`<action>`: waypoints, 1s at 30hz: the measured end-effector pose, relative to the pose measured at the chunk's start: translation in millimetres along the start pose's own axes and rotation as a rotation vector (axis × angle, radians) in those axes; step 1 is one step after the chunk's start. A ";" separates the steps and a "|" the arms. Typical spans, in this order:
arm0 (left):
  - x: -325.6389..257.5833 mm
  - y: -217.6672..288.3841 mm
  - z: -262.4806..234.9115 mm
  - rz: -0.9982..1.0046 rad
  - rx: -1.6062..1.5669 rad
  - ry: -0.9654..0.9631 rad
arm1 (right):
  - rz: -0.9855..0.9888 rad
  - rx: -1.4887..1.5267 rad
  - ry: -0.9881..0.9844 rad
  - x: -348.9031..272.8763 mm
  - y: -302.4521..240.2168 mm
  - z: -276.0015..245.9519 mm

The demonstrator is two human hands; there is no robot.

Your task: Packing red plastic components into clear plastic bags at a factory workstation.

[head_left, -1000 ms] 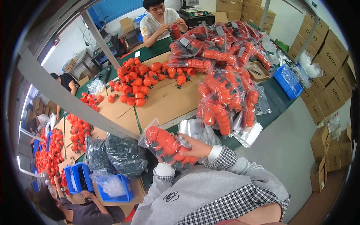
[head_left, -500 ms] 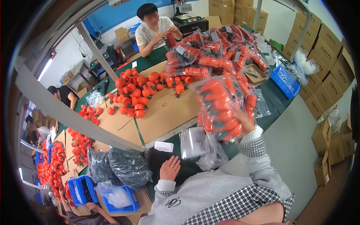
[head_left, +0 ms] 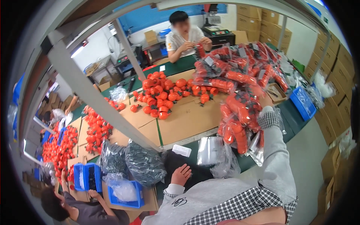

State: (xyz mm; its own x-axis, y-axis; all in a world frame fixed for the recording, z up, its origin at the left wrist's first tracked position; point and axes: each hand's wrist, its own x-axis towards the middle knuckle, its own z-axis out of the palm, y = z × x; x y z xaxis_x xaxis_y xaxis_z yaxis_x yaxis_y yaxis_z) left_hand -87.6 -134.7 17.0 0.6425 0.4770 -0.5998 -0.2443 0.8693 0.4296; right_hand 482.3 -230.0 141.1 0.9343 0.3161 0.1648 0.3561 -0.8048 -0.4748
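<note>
My left hand is held near the table's front edge with its fingers stretched out and nothing in it, over a dark bag. My right arm reaches forward to the clear plastic bags of red, tomato-like cups at the right of the table. There my right hand lies against the bags, its fingers smeared, so I cannot tell whether it grips one. Nearer to me, another filled bag rests at the pile's front. Flat clear bags and a white paper slip lie beside my left hand.
Loose red cups are heaped on cardboard mid-table. A co-worker across the table handles a red item. At left are a metal post, stuffed dark bags and blue bins. Another blue bin and stacked cartons stand right.
My right hand has moved forward and to the right, from a lifted bag of red cups onto the pile. The view has shifted left. My left hand stays low with fingers out.
</note>
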 end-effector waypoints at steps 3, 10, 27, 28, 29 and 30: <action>-3.9 -2.7 -10.3 0.012 -0.040 -0.030 | 0.028 -0.141 -0.026 -43.3 -39.2 -21.7; -42.4 71.9 37.0 0.273 -0.287 -0.330 | -0.302 0.029 0.218 -75.1 33.4 9.2; -231.3 121.1 287.3 0.643 0.603 -1.579 | 0.160 -0.014 0.742 -231.3 136.9 14.2; -231.6 121.9 285.3 0.652 0.596 -1.567 | 0.166 0.027 0.734 -312.5 78.9 16.5; -234.1 121.3 284.6 0.674 0.604 -1.564 | 0.155 0.026 0.727 -383.4 30.1 18.3; -239.8 118.3 284.5 0.702 0.616 -1.558 | 0.160 0.077 0.717 -445.1 -11.5 17.6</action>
State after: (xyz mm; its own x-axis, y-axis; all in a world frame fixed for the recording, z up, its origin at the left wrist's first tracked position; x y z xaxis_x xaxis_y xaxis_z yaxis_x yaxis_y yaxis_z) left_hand -63.9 -183.1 403.7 0.6552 -0.1651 0.7372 -0.6974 0.2428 0.6743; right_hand 62.0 -352.5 58.0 0.7664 -0.2293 0.6001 0.2368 -0.7675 -0.5957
